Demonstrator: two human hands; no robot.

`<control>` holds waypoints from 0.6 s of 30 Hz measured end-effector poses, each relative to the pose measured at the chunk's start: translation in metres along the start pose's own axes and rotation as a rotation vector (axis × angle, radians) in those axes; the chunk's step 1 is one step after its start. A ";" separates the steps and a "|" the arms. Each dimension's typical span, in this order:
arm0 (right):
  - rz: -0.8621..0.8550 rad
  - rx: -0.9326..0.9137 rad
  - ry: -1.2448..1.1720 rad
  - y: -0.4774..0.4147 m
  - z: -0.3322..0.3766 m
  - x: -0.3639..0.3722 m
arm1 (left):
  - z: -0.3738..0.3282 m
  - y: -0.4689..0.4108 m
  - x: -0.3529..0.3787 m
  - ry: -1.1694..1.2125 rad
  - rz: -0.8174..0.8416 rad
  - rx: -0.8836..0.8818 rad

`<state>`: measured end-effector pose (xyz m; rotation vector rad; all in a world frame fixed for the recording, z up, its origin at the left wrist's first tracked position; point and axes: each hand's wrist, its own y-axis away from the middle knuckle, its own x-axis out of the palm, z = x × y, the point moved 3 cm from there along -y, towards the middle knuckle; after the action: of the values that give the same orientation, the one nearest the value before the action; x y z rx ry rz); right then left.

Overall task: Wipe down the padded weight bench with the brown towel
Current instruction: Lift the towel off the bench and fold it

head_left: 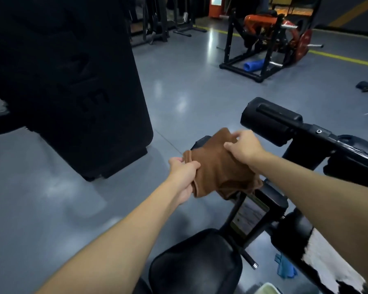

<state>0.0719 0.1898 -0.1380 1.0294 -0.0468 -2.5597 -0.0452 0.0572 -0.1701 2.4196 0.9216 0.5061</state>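
With the left hand (184, 175) and right hand (244, 146) both gripping the towel (219, 170) all bunched up, it'll probably skim the pad (201, 140) and miss spots.

A glossy grey-blue floor (179, 92) mirrors pale patches of overhead light. A tall black machine casing (72, 81) stands at the left. Far right, a black-and-orange steel-framed weight machine (263, 39) straddles a rolled blue mat (254, 65), beside yellow painted floor lines (338, 58). An orange cabinet (216, 7) stands farthest back.
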 end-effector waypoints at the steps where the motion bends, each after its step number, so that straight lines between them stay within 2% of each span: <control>1: -0.030 -0.038 0.038 -0.016 0.003 -0.005 | -0.004 -0.012 0.010 -0.015 0.002 0.003; 3: 0.023 -0.072 0.162 -0.042 -0.003 -0.001 | -0.001 -0.032 0.024 -0.123 0.036 -0.034; 5: 0.187 -0.045 0.292 -0.059 -0.023 0.016 | 0.012 -0.043 0.034 -0.336 0.077 -0.083; 7: 0.274 -0.010 0.360 -0.068 -0.044 0.035 | 0.026 -0.056 0.042 -0.485 0.090 -0.076; 13: 0.321 -0.056 0.549 -0.077 -0.065 0.059 | 0.036 -0.081 0.049 -0.605 0.044 0.005; 18: 0.325 -0.085 0.598 -0.079 -0.065 0.056 | 0.032 -0.079 0.042 -0.590 0.124 -0.050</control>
<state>0.0526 0.2504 -0.2364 1.5617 0.0513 -1.8728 -0.0401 0.1277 -0.2340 2.3781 0.4971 -0.1489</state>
